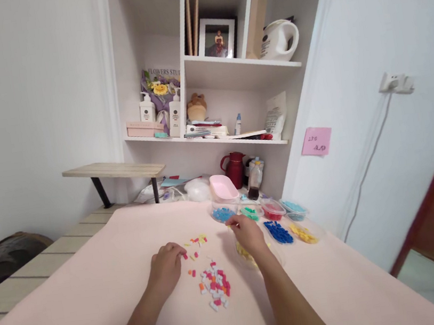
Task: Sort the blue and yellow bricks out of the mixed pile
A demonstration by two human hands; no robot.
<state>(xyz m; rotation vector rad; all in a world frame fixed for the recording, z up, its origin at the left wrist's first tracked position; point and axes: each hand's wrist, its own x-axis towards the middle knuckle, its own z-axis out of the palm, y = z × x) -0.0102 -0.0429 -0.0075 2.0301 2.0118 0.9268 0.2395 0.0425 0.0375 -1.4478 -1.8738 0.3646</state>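
My left hand (167,266) rests on the pink tablecloth with its fingers bent together; a small red piece (185,256) shows at the fingertips. Over a clear tub of pale yellow pieces (246,255), my right hand (248,234) is closed in a pinch, with a bit of yellow at its fingertips. The hand and forearm partly hide that tub. Between the hands lies a heap of small red, white and orange pieces (216,286). Beyond it is a looser scatter of yellow, orange and red pieces (199,239).
Clear tubs hold blue pieces (223,214), green pieces (250,212), red pieces (273,209), light blue pieces (295,208), dark blue pieces (278,232) and yellow pieces (303,233). Behind stand a pink basin (224,188), a red jug (235,170) and a bottle (255,179).
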